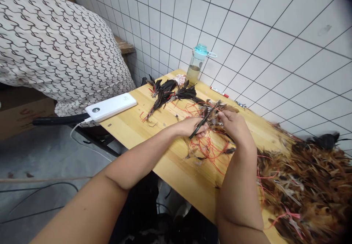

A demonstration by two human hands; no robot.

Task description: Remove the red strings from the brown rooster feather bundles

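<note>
My left hand (194, 127) is closed at the middle of the table, with a long, thin black object (200, 126) lying across its fingers; its kind is not clear. Just to the right, my right hand (235, 124) pinches at a small bunch of brown and grey feathers (213, 116), where thin red string also runs. The fingertips are partly hidden among the feathers. Below both hands lies a loose tangle of red string (209, 150). Bundles of black feathers (167, 91) tied with red lie beyond my left hand.
A large heap of brown feathers (308, 178) covers the table's right end. A water bottle (195, 64) and a red-and-white marker (219, 91) stand or lie by the tiled wall. At the left edge rests a white power bank (111, 106) with a cable. A person in patterned clothing (63, 49) is beside the table (176, 178).
</note>
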